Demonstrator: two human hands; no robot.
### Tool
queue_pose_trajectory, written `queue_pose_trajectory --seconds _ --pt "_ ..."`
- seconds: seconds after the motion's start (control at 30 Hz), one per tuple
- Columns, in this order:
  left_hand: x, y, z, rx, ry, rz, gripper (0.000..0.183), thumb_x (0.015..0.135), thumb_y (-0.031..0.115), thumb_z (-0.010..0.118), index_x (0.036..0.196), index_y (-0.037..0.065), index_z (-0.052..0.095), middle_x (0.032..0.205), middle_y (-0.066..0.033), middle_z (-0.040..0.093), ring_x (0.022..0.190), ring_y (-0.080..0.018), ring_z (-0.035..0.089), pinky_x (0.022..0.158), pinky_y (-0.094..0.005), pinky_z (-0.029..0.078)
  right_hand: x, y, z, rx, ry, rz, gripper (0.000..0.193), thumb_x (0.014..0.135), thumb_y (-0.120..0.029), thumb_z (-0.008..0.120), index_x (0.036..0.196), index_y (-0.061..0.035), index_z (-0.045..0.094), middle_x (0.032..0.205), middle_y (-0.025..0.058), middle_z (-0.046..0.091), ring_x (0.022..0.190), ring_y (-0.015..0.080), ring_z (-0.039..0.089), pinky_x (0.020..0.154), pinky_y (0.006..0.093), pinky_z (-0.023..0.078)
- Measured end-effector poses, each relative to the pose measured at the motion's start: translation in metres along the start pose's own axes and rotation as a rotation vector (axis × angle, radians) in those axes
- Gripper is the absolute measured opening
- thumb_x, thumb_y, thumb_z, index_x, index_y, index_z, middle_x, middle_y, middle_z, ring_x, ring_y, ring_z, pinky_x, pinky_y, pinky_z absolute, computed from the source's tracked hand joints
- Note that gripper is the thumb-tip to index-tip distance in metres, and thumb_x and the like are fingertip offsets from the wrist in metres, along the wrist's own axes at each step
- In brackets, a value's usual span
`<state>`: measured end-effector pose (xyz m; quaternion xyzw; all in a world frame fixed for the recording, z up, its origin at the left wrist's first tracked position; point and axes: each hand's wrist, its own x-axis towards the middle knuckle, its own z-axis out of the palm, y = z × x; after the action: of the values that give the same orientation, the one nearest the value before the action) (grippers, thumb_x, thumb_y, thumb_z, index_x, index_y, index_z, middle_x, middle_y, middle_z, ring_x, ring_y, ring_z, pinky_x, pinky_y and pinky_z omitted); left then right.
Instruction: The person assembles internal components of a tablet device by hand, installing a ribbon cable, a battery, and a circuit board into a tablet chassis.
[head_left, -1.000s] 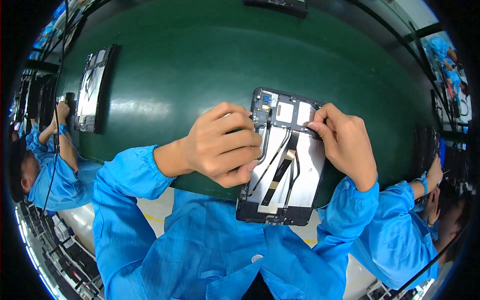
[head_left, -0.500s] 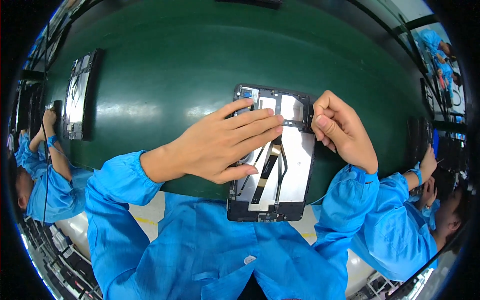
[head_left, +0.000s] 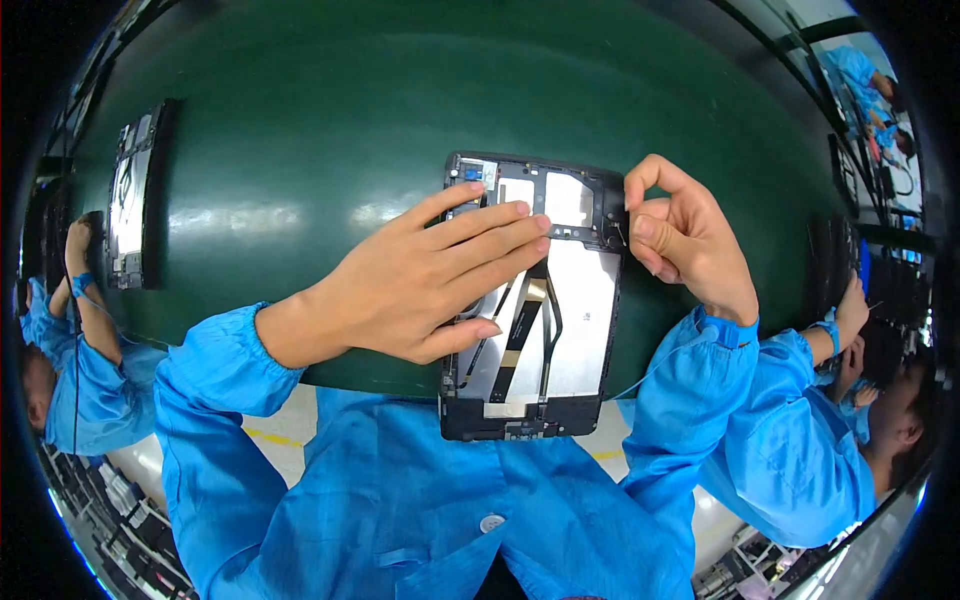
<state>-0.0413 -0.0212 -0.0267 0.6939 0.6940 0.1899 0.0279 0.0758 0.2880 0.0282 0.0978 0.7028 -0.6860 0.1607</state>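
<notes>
An opened tablet (head_left: 583,330) lies in front of me at the table's near edge, its silver inner plate, black frame and dark ribbon cables exposed. Across its upper left part rests my left hand (head_left: 430,265), palm down, with the fingers stretched out and the thumb apart. My right hand (head_left: 690,235) is beside the tablet's upper right edge. Its fingers are curled in, thumb and fingertips pinched at the black frame; whatever tiny thing they hold is too small to make out. A wrist strap with a thin cord (head_left: 655,372) circles my right wrist.
Another opened tablet (head_left: 130,200) lies on the green table (head_left: 400,110) at the far left. Co-workers in blue sit at both sides, with one person's hand (head_left: 78,245) at left and another's (head_left: 852,312) at right. Dark racks stand along the right.
The whole scene has shifted slightly left in view. My right hand's index finger has lifted and arched, its pinch still beside the tablet's edge. My left hand stays flat on the tablet.
</notes>
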Motion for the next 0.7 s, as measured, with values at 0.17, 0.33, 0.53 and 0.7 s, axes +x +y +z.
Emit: queue_pose_trajectory --seconds 0.17,0.33,0.53,0.7 --pt "0.001 -0.001 0.001 -0.005 0.012 0.0 0.069 0.109 0.048 0.045 0.163 0.006 0.054 0.169 -0.015 0.052 0.158 -0.0309 0.047 0.134 -0.0569 0.028 0.002 -0.002 0.002 -0.088 -0.013 0.131 0.012 0.111 -0.009 0.065 0.119 -0.0077 0.056 0.068 -0.0023 0.058 0.056 0.0034 0.044 0.051 0.0228 0.028" --pt "0.005 0.004 -0.001 -0.026 0.06 -0.02 0.069 0.108 0.054 0.047 0.16 0.009 0.059 0.162 -0.0153 0.058 0.15 -0.0311 0.055 0.129 -0.0563 0.034 0.0 -0.005 0.003 -0.123 0.014 0.143 0.01 0.111 -0.007 0.064 0.117 -0.0069 0.057 0.069 -0.0021 0.058 0.059 0.0041 0.045 0.054 0.0234 0.029" --pt "0.029 0.016 -0.005 0.032 0.083 -0.037 0.064 0.103 0.056 0.058 0.151 0.014 0.066 0.136 -0.015 0.064 0.113 -0.0322 0.059 0.103 -0.0525 0.045 0.0 -0.007 0.006 -0.128 0.015 0.137 0.009 0.111 -0.004 0.065 0.116 -0.0053 0.058 0.071 -0.0016 0.058 0.064 0.0054 0.049 0.057 0.0244 0.034" --pt "0.036 0.016 0.0 0.048 0.142 -0.031 0.059 0.1 0.052 0.064 0.147 0.017 0.069 0.133 -0.0138 0.063 0.11 -0.0326 0.056 0.096 -0.0494 0.044 0.0 -0.01 0.01 -0.162 0.038 0.15 0.009 0.111 -0.004 0.065 0.116 -0.0046 0.058 0.071 -0.0019 0.058 0.064 0.0052 0.048 0.058 0.0241 0.035"
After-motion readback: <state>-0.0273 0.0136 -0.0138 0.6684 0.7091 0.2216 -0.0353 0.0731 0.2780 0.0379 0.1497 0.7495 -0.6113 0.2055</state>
